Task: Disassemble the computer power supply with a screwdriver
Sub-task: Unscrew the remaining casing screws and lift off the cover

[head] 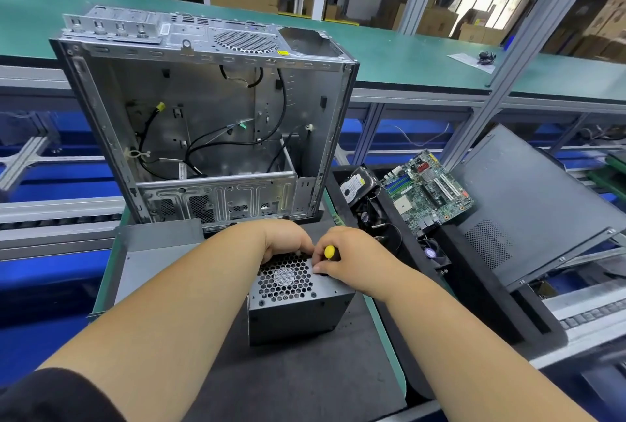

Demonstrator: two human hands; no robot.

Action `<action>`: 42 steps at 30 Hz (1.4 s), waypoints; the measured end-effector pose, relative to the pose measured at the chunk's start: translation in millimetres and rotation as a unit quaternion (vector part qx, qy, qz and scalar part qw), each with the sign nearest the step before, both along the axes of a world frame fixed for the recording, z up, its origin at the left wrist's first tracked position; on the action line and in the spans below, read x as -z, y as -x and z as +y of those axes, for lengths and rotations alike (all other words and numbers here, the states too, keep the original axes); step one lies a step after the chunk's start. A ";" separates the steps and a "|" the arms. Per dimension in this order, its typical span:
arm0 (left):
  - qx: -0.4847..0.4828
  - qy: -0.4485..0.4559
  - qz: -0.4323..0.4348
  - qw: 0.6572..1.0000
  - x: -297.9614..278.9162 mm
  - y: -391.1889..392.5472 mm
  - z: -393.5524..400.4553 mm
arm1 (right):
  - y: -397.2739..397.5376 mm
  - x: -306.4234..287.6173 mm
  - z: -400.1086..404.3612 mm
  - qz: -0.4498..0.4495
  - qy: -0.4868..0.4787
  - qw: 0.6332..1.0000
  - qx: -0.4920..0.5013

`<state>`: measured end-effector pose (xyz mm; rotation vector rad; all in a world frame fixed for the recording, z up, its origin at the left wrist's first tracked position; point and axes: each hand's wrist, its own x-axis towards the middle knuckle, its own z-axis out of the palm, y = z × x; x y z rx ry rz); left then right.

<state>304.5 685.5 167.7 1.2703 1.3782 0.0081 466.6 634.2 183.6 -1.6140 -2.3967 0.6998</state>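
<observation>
I see the power supply (298, 299) standing on the dark mat (298, 381) in front of me, a grey metal box with its honeycomb fan grille facing up. Its near corner points toward me, and the box looks roughly as wide as it is deep, so I cannot name a clear long axis.

My left hand (286, 240) rests on the far edge of the grille, fingers curled down over that edge and gripping the box. My right hand (345, 257) is wrapped around the screwdriver (330, 252), whose yellow cap faces up at me between thumb and forefinger; the shaft is hidden under the hand, so the tool appears to stand nearly upright at the far right corner of the grille.

Room is tight at the back: the open computer case (203, 123) stands upright just behind both hands. A flat grey metal panel (155, 252) lies just to the left of the box. To the right, the mat's green edge runs close by, and past it a black bin (440, 272) holds a hard drive (357, 186) and a circuit board (430, 191). A dark side panel (538, 205) leans beyond. The nearest stretch of mat, toward me, is bare.
</observation>
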 end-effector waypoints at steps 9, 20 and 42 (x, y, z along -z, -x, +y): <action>0.107 -0.224 0.082 0.965 6.7 -2.6 -12.9 | -27.9 -3.3 2.2 0.057 -0.032 0.995 0.078; -0.025 -0.423 0.012 0.906 7.4 -20.3 -49.6 | -120.0 23.6 14.3 -0.036 0.013 0.993 0.114; -0.181 -0.428 0.140 0.874 2.7 -110.7 -73.4 | -233.5 59.9 31.5 0.031 0.065 0.995 0.072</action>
